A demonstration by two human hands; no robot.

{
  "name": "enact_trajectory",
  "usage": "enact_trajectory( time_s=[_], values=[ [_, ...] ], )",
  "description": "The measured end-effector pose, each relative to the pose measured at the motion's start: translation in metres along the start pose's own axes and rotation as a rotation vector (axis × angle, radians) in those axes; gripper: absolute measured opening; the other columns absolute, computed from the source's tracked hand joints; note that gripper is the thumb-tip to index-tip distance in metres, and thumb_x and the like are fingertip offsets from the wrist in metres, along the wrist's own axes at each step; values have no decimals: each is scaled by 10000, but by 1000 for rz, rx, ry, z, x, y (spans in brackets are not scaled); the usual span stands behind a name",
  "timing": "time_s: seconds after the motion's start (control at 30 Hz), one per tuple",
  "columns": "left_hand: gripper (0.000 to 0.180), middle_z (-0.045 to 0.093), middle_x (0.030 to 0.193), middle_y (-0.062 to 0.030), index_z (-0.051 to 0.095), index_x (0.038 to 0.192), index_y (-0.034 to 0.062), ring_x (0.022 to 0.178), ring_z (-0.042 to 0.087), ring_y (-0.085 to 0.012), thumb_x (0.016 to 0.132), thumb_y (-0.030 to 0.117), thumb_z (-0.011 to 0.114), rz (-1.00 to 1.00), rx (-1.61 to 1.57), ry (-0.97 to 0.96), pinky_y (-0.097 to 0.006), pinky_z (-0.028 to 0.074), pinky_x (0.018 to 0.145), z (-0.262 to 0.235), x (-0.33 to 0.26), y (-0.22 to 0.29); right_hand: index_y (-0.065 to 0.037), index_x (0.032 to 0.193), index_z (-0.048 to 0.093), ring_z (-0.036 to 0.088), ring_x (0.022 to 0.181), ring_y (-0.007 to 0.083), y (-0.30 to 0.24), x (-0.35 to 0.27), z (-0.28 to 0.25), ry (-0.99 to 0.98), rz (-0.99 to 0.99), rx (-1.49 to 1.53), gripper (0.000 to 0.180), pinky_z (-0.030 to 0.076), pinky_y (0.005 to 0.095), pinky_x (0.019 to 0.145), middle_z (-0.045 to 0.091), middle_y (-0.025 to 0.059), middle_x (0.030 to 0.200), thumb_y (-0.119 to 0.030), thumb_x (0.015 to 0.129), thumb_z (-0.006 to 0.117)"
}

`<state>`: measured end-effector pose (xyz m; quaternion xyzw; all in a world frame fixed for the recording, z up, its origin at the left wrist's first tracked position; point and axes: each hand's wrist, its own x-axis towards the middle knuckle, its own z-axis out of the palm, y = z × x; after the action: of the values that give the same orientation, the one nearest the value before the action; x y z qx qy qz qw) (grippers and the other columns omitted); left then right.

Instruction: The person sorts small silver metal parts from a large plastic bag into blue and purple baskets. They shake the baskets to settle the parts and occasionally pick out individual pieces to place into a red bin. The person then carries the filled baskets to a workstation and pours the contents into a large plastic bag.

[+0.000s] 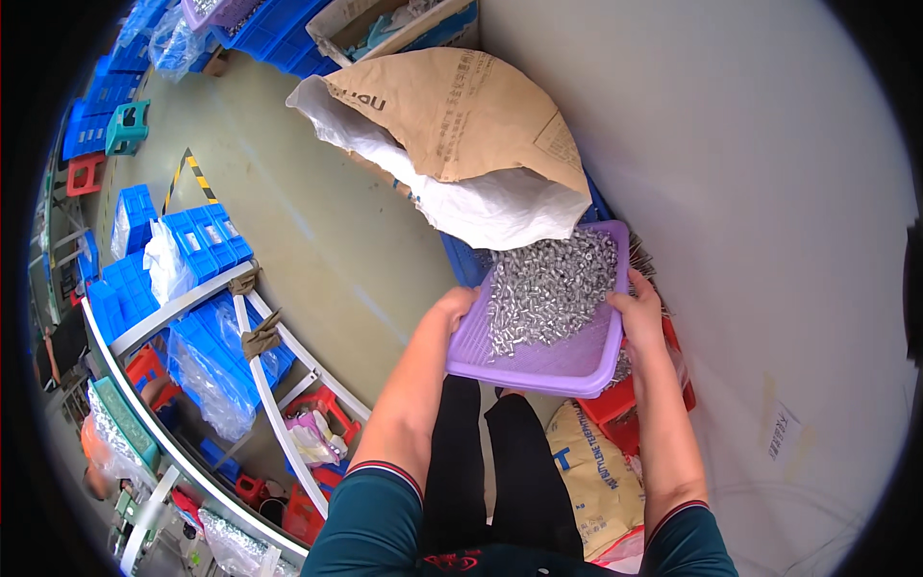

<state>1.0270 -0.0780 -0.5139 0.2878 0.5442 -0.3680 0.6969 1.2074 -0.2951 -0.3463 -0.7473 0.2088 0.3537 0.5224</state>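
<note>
I hold a purple plastic basket between my two hands. Many small silver metal pieces, short and cylinder-like, lie in it, heaped mostly toward its far and right sides. My left hand grips the left rim, while my right hand is closed over the right rim, thumb on top. Just beyond the basket is a large brown paper sack with a white liner, its mouth gaping toward me. The liner's edge reaches the basket's far end; whether they touch I cannot tell.
A pale wall runs along the right. Near my legs lie a yellow printed sack and red bins. At left, a metal-framed bench stands by blue crates. An open carton sits behind the paper sack.
</note>
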Motion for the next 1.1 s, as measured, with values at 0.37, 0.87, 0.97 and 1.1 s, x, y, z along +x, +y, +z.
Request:
enact_trajectory(
  time_s=[0.37,0.87,0.97,1.1],
  values=[
    [361,660,968,-178,562,1143,-46,817,657,-288,998,249,414,23,-58,-35,-440,539,734,17,-11,-9,95,1374,344,623,840,181,-9,-19,-12,20,20,-15,665,502,288,760,617,164,1057,16,760,589],
    [399,657,851,-222,635,933,-20,834,644,-370,904,367,540,605,467,672,-436,479,753,52,-14,-83,41,986,596,623,717,199,200,-22,-92,231,123,-140,320,496,308,695,651,110,838,29,667,575],
    [398,664,887,-224,637,930,-16,841,657,-357,902,374,565,627,420,702,-425,488,766,61,-23,-94,41,972,612,629,724,217,243,-15,-90,180,276,6,342,499,318,702,661,114,830,55,634,565],
    [358,627,826,-170,625,889,-12,789,607,-268,902,345,600,857,444,721,-369,473,724,76,-22,-124,29,1021,624,632,738,231,311,-7,-95,327,299,71,436,501,322,705,668,111,847,75,593,555]
  ],
)
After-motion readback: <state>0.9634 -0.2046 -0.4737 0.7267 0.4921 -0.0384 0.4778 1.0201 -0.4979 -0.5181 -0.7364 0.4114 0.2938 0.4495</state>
